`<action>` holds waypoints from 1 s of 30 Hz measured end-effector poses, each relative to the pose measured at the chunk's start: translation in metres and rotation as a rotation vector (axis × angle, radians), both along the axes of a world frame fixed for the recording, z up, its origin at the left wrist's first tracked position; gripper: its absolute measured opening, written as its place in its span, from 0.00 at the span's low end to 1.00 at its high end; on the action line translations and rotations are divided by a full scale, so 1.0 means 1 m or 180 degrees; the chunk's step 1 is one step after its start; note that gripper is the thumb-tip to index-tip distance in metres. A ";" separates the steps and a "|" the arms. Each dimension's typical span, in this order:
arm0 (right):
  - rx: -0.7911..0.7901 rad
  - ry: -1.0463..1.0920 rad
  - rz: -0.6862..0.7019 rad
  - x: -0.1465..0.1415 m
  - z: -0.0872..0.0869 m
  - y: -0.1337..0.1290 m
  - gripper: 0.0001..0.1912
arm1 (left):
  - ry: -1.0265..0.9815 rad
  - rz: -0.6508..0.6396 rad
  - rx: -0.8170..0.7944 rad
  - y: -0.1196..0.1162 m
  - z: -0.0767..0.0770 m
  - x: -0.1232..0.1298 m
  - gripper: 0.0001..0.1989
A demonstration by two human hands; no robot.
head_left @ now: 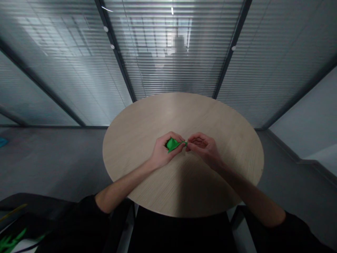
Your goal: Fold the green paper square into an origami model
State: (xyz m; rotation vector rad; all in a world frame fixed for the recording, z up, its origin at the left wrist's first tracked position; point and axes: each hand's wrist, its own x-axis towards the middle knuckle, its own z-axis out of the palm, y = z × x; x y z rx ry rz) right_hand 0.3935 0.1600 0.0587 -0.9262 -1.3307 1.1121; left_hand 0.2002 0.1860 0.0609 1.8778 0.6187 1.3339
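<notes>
One small, pointed green object (173,144) is held over the middle of a round, pale wood-grain worktop (147,119). The left hand (161,154) surrounds its wider part, grip clamped with thumb and fingertips near the narrow end. The right hand (207,149) pinches that thin tip between thumb and finger, other fingers curled. Behind the worktop, horizontal blinds (168,82) cover tall panels.

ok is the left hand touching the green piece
Touching: the head view shows the green piece within the curl of the left hand, its narrow end between the thumb and fingertips.
</notes>
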 end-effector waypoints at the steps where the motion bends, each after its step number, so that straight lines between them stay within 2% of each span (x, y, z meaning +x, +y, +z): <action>1: -0.0036 0.0000 0.0054 0.000 0.000 0.000 0.18 | -0.0002 -0.0004 -0.0006 0.000 0.000 0.000 0.09; 6: -0.0115 -0.0029 0.0235 0.000 -0.001 -0.001 0.15 | 0.0047 -0.0017 -0.0046 0.000 0.002 -0.001 0.08; 17: -0.0219 0.0021 0.0264 0.002 -0.001 -0.001 0.14 | -0.0080 -0.0152 -0.0195 0.001 0.003 -0.001 0.09; 30: -0.0317 0.0113 0.0168 0.002 0.003 -0.003 0.16 | -0.0096 -0.0080 -0.0402 0.001 0.004 -0.001 0.08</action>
